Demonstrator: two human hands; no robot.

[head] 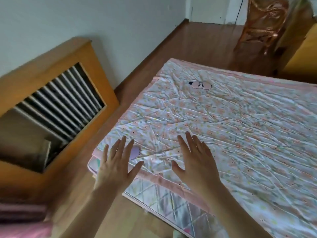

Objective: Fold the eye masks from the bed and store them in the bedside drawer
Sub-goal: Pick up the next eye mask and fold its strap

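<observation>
A pink eye mask [201, 85] with a dark face print lies flat on the bed's far side. A pale lilac eye mask [135, 152] lies near the bed's near left corner, mostly hidden behind my left hand [118, 162]. That hand hovers over it with fingers spread and holds nothing. My right hand [195, 158] is open too, fingers apart, above the floral cover [223, 127] a little to the right of the lilac mask. No drawer shows in this view.
A wooden radiator cover [51, 93] with a slatted grille stands against the wall at left. Wooden floor runs between it and the bed. A rattan chair [264, 23] stands at the far right, with yellow furniture [303, 55] beside it.
</observation>
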